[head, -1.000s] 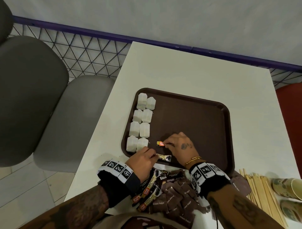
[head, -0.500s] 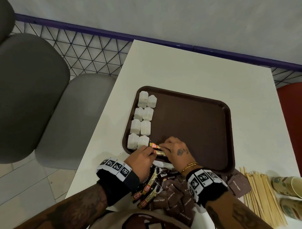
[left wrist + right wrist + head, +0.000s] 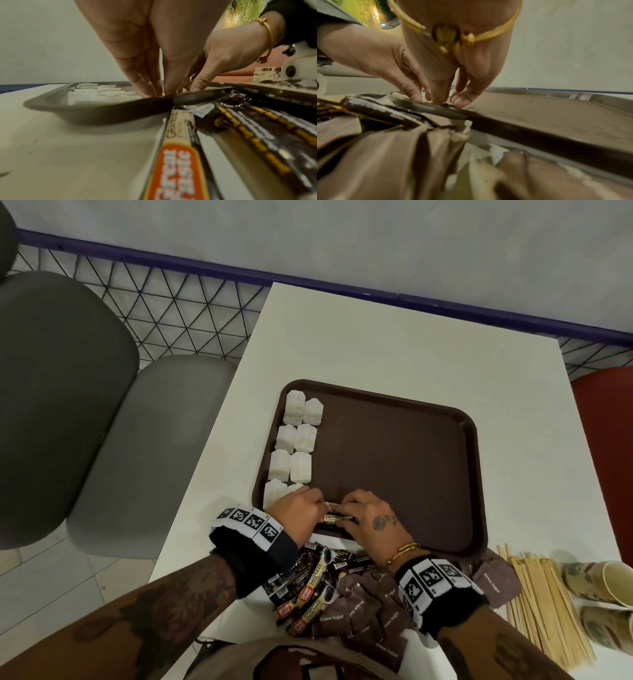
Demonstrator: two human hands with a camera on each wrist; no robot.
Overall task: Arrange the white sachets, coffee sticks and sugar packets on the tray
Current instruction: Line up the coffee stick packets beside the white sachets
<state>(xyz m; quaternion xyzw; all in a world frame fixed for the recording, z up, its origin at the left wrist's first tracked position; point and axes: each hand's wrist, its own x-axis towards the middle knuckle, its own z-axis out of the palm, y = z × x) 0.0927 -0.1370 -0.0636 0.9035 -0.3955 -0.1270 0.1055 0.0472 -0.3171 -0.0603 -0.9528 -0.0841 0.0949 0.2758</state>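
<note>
Reaching over the near rim of the dark brown rectangular plastic tray (image 3: 404, 460), the left hand (image 3: 297, 513) and the right hand (image 3: 371, 520) meet at the tray's near-left part, fingertips down on two gold-and-black coffee sticks (image 3: 337, 514) that lie side by side, crosswise on the tray floor just inside the rim. The left hand's fingers curl onto the left ends of these sticks and the right hand's fingers curl onto the right ends; both appear to be pinching or pressing them, though the wrist views show the fingertips bunched together behind the rim and hide the contact itself.

Eight white paper sachets (image 3: 295, 440) lie in two neat columns along the tray's left edge, the nearest pair partly covered by the left hand. The rest of the tray floor is bare brown.

On the white surface (image 3: 376, 344), just in front of the tray's near rim and under the wrists, a loose heap of more coffee sticks (image 3: 310, 590) lies, and to its right a pile of brown sugar packets (image 3: 363, 611) printed "Brown Sugar". One more brown packet (image 3: 496, 580) lies past the right wrist. Further right lie a bundle of pale wooden stirrers (image 3: 544, 607) and two patterned paper cups (image 3: 603, 601) on their sides.
</note>
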